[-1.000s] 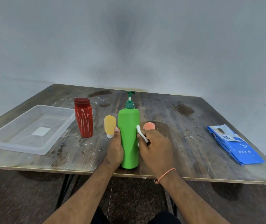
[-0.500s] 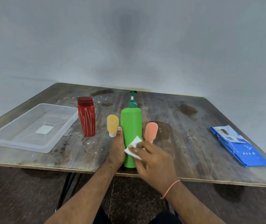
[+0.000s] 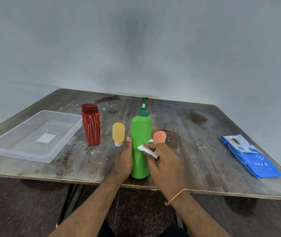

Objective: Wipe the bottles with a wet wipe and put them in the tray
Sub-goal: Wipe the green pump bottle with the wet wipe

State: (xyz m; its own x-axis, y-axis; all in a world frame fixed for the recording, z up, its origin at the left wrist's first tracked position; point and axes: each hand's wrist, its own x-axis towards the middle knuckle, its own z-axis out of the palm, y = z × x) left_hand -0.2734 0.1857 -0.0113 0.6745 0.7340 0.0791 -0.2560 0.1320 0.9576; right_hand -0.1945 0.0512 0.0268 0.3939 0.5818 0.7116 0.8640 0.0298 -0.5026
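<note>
Head view: against half a second ago, the right hand [image 3: 166, 161] has slid the wet wipe [image 3: 147, 148] a little higher up the right side of the green pump bottle [image 3: 140, 142], so the folded white wipe now sits at mid-height instead of lower on the front. The fingers [image 3: 151, 145] of that hand are curled and pinch the wipe, pressing it to the plastic. The left hand [image 3: 125, 159] has not shifted: it grips the bottle's left side near the base, thumb pointing up along it. The bottle stands upright near the front edge of the table [image 3: 204, 151].

The table is dark, worn wood, scratched, flecked with pale paint and marked by darker stains; behind it a plain grey wall.

Left of the green bottle stands a small yellow squeeze tube [image 3: 118, 135] on its white cap, then a red bottle [image 3: 91, 126] with white streaks and a dark red lid. A peach squeeze tube [image 3: 159, 136] shows just behind the right hand. At the far left lies a clear rectangular plastic tray [image 3: 3, 147], holding no bottle. A glossy blue wet wipe pack [image 3: 249, 158] lies flat at the right, well apart from the bottles
</note>
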